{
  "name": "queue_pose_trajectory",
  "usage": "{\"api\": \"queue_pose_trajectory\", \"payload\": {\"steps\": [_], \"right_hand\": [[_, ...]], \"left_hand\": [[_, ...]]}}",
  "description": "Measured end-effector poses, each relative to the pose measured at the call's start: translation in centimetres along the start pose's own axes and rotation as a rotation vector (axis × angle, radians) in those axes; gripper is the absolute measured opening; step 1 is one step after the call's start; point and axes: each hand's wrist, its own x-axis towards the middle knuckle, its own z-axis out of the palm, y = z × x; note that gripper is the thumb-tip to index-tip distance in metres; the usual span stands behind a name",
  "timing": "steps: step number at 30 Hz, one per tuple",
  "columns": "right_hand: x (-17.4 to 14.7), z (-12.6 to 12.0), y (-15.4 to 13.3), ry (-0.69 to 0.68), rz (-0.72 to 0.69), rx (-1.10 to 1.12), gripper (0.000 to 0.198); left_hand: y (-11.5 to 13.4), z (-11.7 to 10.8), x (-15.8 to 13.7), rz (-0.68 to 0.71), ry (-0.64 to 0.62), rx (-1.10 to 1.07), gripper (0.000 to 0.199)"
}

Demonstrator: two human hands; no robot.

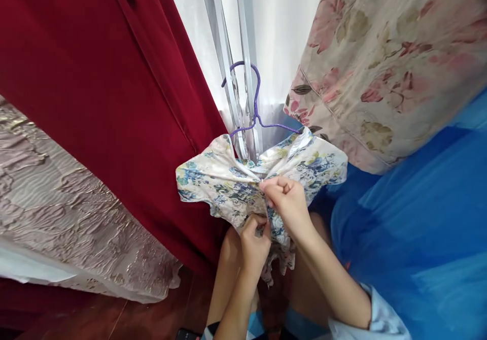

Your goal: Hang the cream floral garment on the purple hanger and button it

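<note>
A short-sleeved white floral dress (228, 190) with blue and yellow flowers hangs on a purple hanger (259, 96). My right hand (289, 200) is closed in a pinch at the centre of its neckline, on the upper end of a narrow closure, maybe a zipper. Lower down the same line, my left hand (255, 243) pinches the fabric. The lower part of the dress drops between my knees, partly behind my hands. Whatever small part lies between my right fingertips is too small to make out.
Metal bars (224, 40) stand behind the hanger. Red cloth (114, 101) and textured pinkish fabric (83, 218) hang at left. Pink floral fabric (380, 66) and blue tulle (414, 218) are at right. A dark phone-like object (187, 334) lies at the bottom edge.
</note>
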Motion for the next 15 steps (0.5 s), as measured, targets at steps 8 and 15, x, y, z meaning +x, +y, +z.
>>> {"api": "queue_pose_trajectory", "payload": {"steps": [8,15], "right_hand": [[3.3,2.7,-3.5,0.003,-0.151,0.114,0.015],[3.4,2.2,-4.7,-0.012,-0.228,0.073,0.018]], "left_hand": [[-3.7,0.7,-0.7,0.008,-0.050,-0.061,0.017],[-4.7,2.0,-1.1,-0.020,-0.085,-0.080,0.012]]}}
